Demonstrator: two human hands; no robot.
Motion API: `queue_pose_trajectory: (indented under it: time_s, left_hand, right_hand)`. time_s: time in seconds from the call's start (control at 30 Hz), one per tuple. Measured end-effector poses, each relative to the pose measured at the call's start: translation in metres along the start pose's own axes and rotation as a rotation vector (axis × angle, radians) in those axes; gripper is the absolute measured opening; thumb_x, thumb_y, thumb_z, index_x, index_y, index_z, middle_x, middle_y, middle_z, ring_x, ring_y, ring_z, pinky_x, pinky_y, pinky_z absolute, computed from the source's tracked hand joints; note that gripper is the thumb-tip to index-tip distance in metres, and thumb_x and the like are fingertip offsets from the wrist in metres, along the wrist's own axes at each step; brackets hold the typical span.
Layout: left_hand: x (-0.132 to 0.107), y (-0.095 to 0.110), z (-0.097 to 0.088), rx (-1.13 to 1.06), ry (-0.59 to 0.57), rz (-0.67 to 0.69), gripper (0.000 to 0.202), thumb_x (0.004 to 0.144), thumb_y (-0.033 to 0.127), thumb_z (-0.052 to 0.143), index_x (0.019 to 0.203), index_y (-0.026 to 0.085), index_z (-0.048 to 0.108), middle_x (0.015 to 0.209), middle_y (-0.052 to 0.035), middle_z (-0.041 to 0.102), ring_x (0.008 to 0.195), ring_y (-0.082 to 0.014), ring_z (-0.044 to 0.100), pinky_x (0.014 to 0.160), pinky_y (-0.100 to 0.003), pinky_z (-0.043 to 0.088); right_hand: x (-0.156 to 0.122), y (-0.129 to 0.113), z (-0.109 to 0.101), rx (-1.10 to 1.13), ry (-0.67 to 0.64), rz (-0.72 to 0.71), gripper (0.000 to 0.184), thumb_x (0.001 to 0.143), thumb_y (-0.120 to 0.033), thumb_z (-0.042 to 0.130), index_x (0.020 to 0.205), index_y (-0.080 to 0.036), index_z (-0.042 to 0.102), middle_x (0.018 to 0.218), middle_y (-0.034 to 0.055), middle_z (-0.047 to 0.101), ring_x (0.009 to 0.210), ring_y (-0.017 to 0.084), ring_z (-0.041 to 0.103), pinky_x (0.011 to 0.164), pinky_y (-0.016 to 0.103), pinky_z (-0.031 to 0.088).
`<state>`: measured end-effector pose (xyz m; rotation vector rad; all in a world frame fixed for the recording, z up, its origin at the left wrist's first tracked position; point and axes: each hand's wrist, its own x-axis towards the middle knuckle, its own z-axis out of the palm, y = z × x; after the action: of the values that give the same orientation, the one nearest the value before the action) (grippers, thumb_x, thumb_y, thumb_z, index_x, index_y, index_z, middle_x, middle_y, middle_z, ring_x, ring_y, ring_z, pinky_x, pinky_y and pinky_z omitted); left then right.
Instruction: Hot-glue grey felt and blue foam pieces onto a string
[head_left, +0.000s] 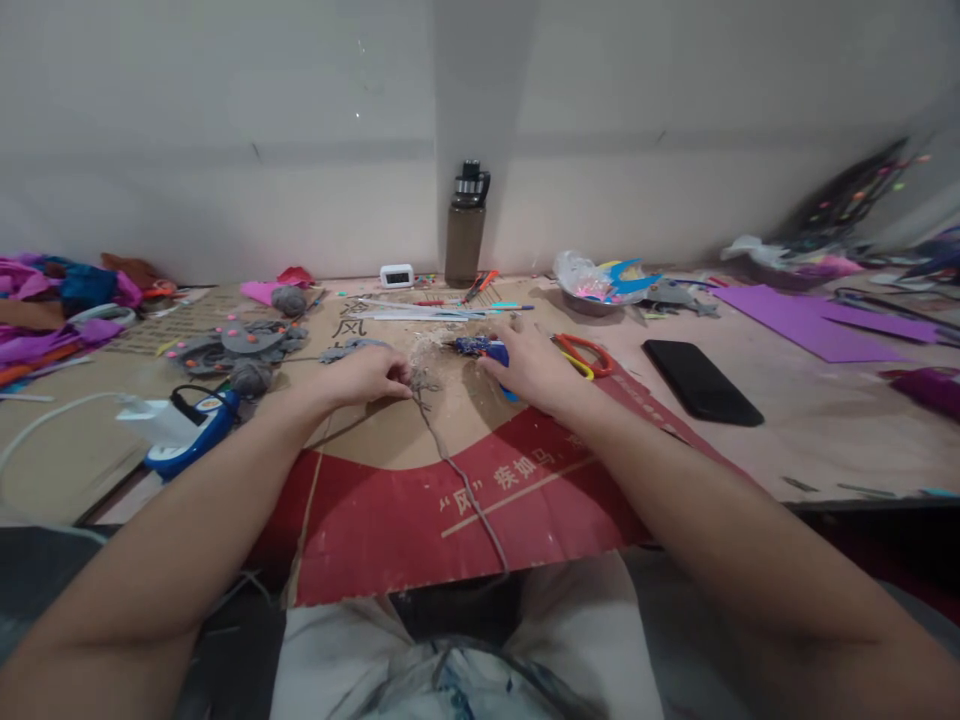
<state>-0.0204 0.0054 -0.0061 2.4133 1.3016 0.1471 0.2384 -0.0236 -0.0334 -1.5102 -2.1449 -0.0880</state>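
My left hand (375, 375) is closed in a pinch at the end of a grey yarn strand (450, 460), which trails down over the red cardboard edge. Beside its fingertips lies a small tangle of grey yarn (426, 380). My right hand (529, 362) is wrapped round a blue glue gun (491, 350), its dark nozzle pointing left toward the yarn; the palm hides part of the body. Under both hands is a cardboard sheet (360, 430) with a red printed band. Orange-handled scissors (589, 352) lie just right of my right hand.
A bottle (465, 240) and small white clock (397, 276) stand by the wall. At right are a black phone (701, 380), purple sheets (810, 320) and a bowl (592, 300). Leftward are grey felt pieces (232, 345), a blue power strip (191, 435) and heaped coloured fabric (60, 310).
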Motion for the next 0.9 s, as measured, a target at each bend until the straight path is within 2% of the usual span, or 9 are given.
queue_pose_trajectory:
  time_s: [0.07,0.13,0.3,0.4,0.53,0.6,0.67,0.77,0.9]
  left_hand:
    - [0.000,0.001,-0.001,-0.027,0.011,0.022,0.015,0.069,0.032,0.062,0.061,0.020,0.062,0.058,-0.0002,0.058,0.056,-0.0146,0.048,0.057,-0.027,0.032]
    - [-0.001,0.002,-0.003,-0.087,0.072,0.004,0.018,0.073,0.034,0.059,0.065,0.019,0.063,0.060,-0.0006,0.059,0.058,-0.0145,0.049,0.058,-0.027,0.033]
    - [-0.003,0.005,-0.012,-0.355,0.215,-0.037,0.023,0.078,0.038,0.059,0.069,0.017,0.059,0.060,-0.0002,0.055,0.054,-0.0113,0.045,0.055,-0.025,0.033]
    - [-0.004,0.010,-0.014,-0.581,0.246,-0.053,0.020,0.082,0.033,0.057,0.072,0.015,0.058,0.057,0.0005,0.051,0.049,-0.0090,0.042,0.051,-0.024,0.031]
    - [-0.008,0.020,-0.016,-0.927,0.287,0.008,0.019,0.085,0.030,0.056,0.073,0.015,0.052,0.063,-0.0010,0.056,0.044,-0.0054,0.038,0.044,-0.021,0.028]
    - [-0.009,0.021,-0.017,-1.080,0.330,0.028,0.019,0.082,0.027,0.061,0.074,0.016,0.048,0.064,0.0000,0.057,0.043,-0.0042,0.038,0.043,-0.019,0.029]
    - [-0.008,0.019,-0.019,-1.202,0.371,0.032,0.020,0.077,0.023,0.067,0.074,0.016,0.048,0.062,0.0017,0.055,0.044,-0.0038,0.041,0.044,-0.017,0.032]
    - [-0.004,0.007,-0.023,-1.350,0.513,0.028,0.019,0.075,0.017,0.068,0.071,0.016,0.049,0.061,0.0025,0.054,0.045,-0.0032,0.042,0.044,-0.015,0.033]
    - [-0.001,-0.014,-0.030,-1.447,0.855,-0.061,0.022,0.079,0.009,0.059,0.062,0.016,0.046,0.052,0.0051,0.046,0.041,-0.0026,0.035,0.040,-0.016,0.024]
  right_hand:
    - [0.002,-0.003,-0.003,0.094,0.055,-0.026,0.020,0.086,-0.033,0.055,0.100,-0.020,0.061,0.102,0.0121,0.058,0.097,0.025,0.055,0.086,0.038,0.043]
    - [0.004,-0.008,-0.008,0.190,0.050,-0.051,0.015,0.087,-0.029,0.052,0.090,-0.020,0.063,0.095,0.0096,0.060,0.090,0.021,0.056,0.081,0.034,0.044]
    - [0.002,-0.031,-0.013,0.366,-0.077,-0.139,0.022,0.089,-0.032,0.051,0.077,-0.019,0.064,0.077,0.0034,0.063,0.074,0.015,0.055,0.070,0.029,0.041]
    - [-0.003,-0.047,-0.008,0.435,-0.154,-0.135,0.027,0.090,-0.039,0.050,0.080,-0.018,0.065,0.079,0.0036,0.064,0.074,0.015,0.056,0.071,0.029,0.041]
    - [-0.009,-0.062,0.005,0.414,-0.175,-0.143,0.034,0.080,-0.050,0.064,0.095,-0.020,0.068,0.099,0.0084,0.062,0.095,0.021,0.055,0.085,0.036,0.042]
    - [-0.010,-0.066,0.012,0.457,-0.225,-0.198,0.028,0.080,-0.047,0.064,0.090,-0.021,0.069,0.097,0.0075,0.061,0.095,0.021,0.055,0.085,0.035,0.043]
    - [-0.009,-0.067,0.016,0.594,-0.262,-0.256,0.022,0.085,-0.040,0.060,0.078,-0.020,0.068,0.084,0.0046,0.061,0.083,0.018,0.056,0.077,0.031,0.045]
    - [-0.006,-0.062,0.012,0.889,-0.212,-0.195,0.027,0.088,-0.039,0.055,0.073,-0.019,0.065,0.068,0.0002,0.058,0.064,0.012,0.053,0.063,0.026,0.044]
    - [-0.002,-0.043,-0.009,1.195,-0.003,-0.024,0.034,0.090,-0.049,0.049,0.084,-0.019,0.064,0.070,-0.0010,0.058,0.058,0.009,0.051,0.057,0.023,0.044]
